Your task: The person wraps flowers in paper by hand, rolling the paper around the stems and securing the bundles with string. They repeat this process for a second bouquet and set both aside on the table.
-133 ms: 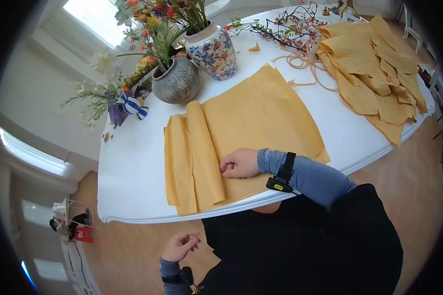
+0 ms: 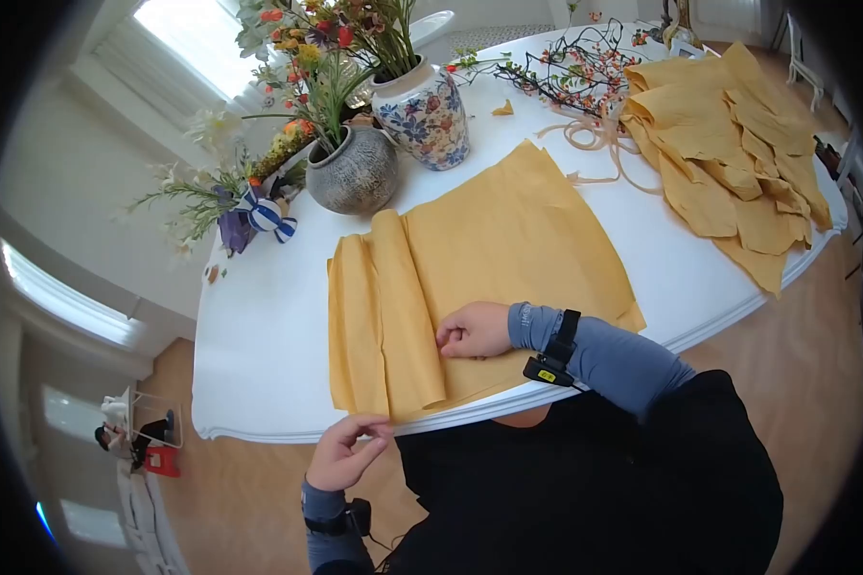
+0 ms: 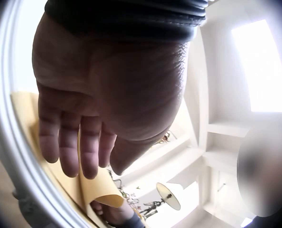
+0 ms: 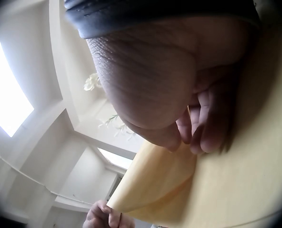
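A yellow-tan sheet [image 2: 518,230] of paper-like material lies on the white table, its left part folded over into a loose roll [image 2: 408,307]. My right hand [image 2: 475,330] rests on the flat part just right of the roll. Its fingers are loosely bent, the tips down against the sheet [image 4: 255,175] in the right wrist view. At the table's front edge, by the roll's near end, is my left hand [image 2: 348,452]. In the left wrist view that hand [image 3: 98,104] shows relaxed fingers and nothing in its palm.
Behind the sheet stand a grey round vase [image 2: 353,172] and a floral-patterned vase [image 2: 422,115], both with flowers. A pile of crumpled yellow-tan sheets [image 2: 729,144] lies at the right, near a loose ribbon [image 2: 594,139] and berry branches [image 2: 585,67]. The table edge [image 2: 259,433] curves in front.
My left hand has risen from below the table to its front edge, near the roll's end. The right hand stays by the roll. The head view has shifted slightly.
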`<state>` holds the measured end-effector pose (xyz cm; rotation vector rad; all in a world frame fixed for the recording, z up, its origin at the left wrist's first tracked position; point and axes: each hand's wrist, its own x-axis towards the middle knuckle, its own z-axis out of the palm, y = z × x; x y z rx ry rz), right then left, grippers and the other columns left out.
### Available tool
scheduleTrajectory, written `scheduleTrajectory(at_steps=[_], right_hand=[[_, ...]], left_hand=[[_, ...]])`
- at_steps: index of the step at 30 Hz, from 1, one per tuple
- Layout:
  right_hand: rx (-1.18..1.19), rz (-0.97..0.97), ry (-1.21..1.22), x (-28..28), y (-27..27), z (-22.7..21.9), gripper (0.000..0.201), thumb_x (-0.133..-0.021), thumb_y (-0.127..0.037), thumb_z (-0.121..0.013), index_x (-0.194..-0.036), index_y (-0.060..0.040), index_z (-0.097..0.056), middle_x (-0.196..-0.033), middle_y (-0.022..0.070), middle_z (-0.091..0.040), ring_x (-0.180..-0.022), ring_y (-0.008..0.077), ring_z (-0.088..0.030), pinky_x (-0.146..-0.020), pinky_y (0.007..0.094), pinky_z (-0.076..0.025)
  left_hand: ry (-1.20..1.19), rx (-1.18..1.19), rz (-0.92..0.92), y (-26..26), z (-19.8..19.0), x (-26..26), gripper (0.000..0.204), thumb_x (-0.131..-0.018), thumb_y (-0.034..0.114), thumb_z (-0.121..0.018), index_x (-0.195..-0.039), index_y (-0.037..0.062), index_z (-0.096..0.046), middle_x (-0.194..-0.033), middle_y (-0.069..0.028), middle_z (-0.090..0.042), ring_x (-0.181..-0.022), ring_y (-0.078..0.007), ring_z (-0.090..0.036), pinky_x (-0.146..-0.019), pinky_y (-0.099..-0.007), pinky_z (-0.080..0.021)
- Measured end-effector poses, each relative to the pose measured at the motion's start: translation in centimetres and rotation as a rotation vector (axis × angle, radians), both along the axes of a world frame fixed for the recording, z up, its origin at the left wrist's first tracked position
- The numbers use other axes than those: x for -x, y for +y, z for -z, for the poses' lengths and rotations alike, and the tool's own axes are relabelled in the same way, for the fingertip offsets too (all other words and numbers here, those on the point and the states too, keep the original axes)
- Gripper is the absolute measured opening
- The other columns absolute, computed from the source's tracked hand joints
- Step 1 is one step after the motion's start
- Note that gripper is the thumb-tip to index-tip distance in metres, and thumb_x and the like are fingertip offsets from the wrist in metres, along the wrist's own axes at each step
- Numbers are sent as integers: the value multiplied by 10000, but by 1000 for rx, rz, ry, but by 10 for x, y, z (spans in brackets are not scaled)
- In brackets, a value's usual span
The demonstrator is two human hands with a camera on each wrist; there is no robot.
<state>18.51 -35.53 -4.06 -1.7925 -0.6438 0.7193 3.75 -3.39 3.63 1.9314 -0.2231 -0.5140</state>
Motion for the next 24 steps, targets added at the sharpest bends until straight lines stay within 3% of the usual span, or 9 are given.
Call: scheduleTrajectory(at_steps=[5,7,9,13,15,17,21,23,24], right_hand=[[-4,16,53,-4,1,4,311,-955,-241,-655,-1156,-4,-646,-819,14,-645,-661,82,-606,-612,249,-531],[-26,1,12,-9,-1,11,277,-942,-205,-645,-1128,0,-647,-817,37,-666,-656,107,-638,-625,258,-547],[106,-51,-111,-7,-5,-2,233,-932,-189,-636,-1060,5,-657,-795,64,-690,-660,142,-681,-644,273,-562],[33,122,43,-2,-3,-5,187,-928,-139,-556,-954,21,-648,-742,103,-693,-652,180,-691,-657,303,-579],[91,122,76,-2,-3,-6,170,-928,-127,-556,-965,22,-629,-748,94,-686,-655,164,-690,-650,300,-581],[-8,125,96,-1,-1,-1,142,-922,-112,-562,-964,13,-614,-754,76,-675,-658,147,-690,-640,292,-579],[8,118,106,-3,1,-1,119,-911,-97,-582,-958,9,-611,-769,61,-662,-656,136,-687,-630,283,-574],[38,125,94,-2,3,-4,118,-909,-95,-585,-957,9,-613,-769,60,-662,-656,135,-687,-627,282,-572],[57,137,78,-2,4,-6,117,-907,-94,-589,-957,9,-615,-769,59,-661,-656,134,-686,-623,280,-569]], left_hand=[[-681,-224,563,-97,-37,-83,281,-899,84,-700,-1169,25,-652,-1152,-146,-677,-1147,-341,-617,-1013,-400,-461],[-769,-165,655,-125,-25,-120,172,-909,107,-669,-1066,35,-670,-1092,-145,-672,-1071,-361,-617,-969,-431,-471],[-750,-302,732,-138,-7,-150,121,-928,122,-628,-997,34,-675,-967,-166,-670,-1008,-388,-618,-885,-443,-491],[-737,-427,710,-140,14,-182,216,-969,205,-560,-913,22,-661,-874,-185,-653,-907,-403,-616,-815,-467,-496],[-710,-524,622,-126,19,-196,299,-985,263,-522,-899,12,-662,-864,-200,-656,-856,-409,-616,-777,-478,-496],[-706,-603,555,-106,26,-206,305,-978,281,-533,-919,23,-685,-885,-192,-665,-881,-399,-628,-790,-465,-507],[-670,-668,301,-60,35,-222,323,-951,329,-587,-1037,41,-704,-913,-164,-688,-932,-369,-652,-830,-434,-524],[-560,-773,29,-43,30,-220,348,-924,342,-611,-1132,73,-681,-1012,-142,-697,-964,-343,-663,-855,-438,-529],[-556,-760,11,-34,33,-222,348,-924,342,-611,-1132,73,-681,-1012,-142,-697,-964,-343,-663,-855,-438,-529]])
